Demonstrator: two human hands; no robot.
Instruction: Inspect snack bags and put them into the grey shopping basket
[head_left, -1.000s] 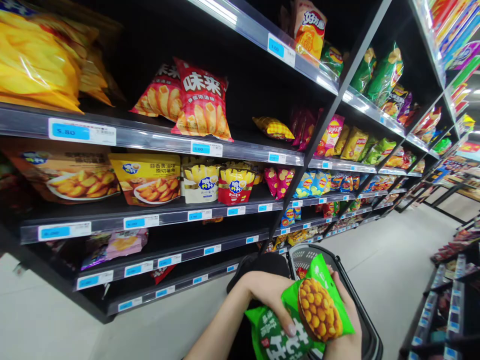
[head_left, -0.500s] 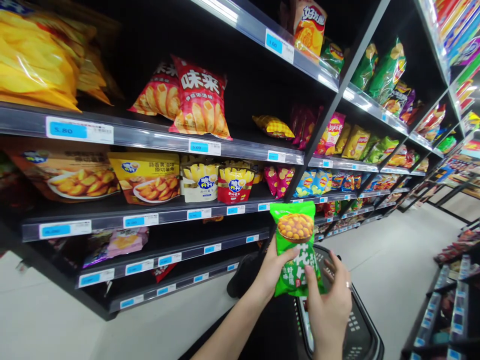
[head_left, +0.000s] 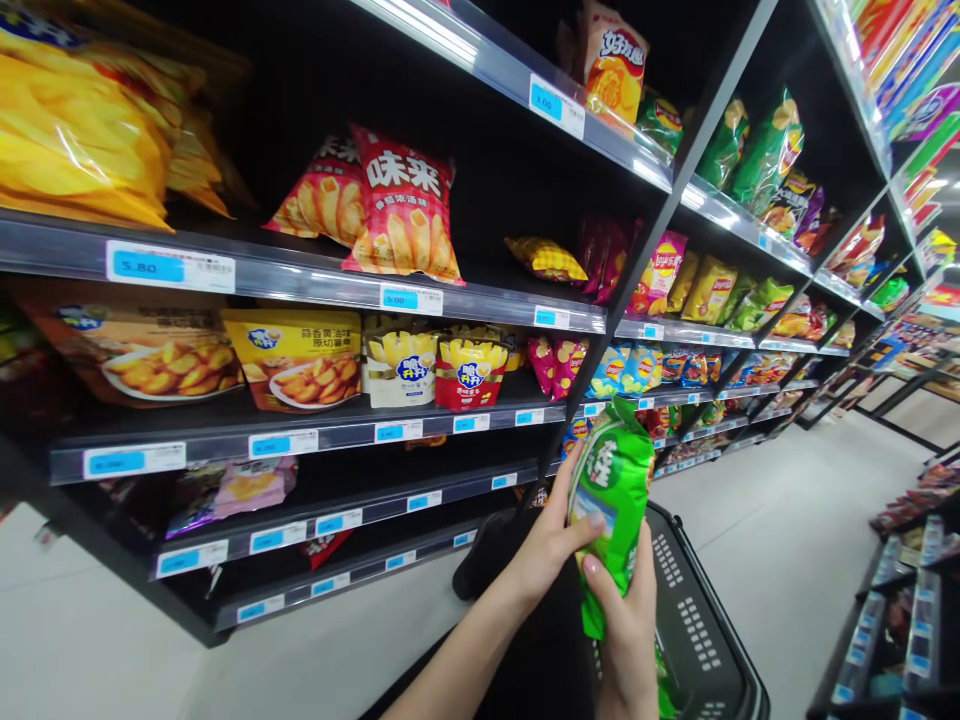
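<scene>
The aisle floor (head_left: 787, 520) runs open to the right and ahead, bounded on the left by the long black shelving (head_left: 480, 300) with its metal price rails and on the far right by a lower rack (head_left: 900, 600). Both hands hold a green snack bag (head_left: 611, 500) upright in front of the shelf edge, above a black shopping basket (head_left: 690, 620). The left hand (head_left: 551, 545) wraps its fingers around the bag's left side, thumb across the front. The right hand (head_left: 626, 625) grips the bag's lower part from below, thumb pressed on the front. A red chip bag (head_left: 405, 205) and yellow packets (head_left: 296, 360) sit on the shelves just beside.
</scene>
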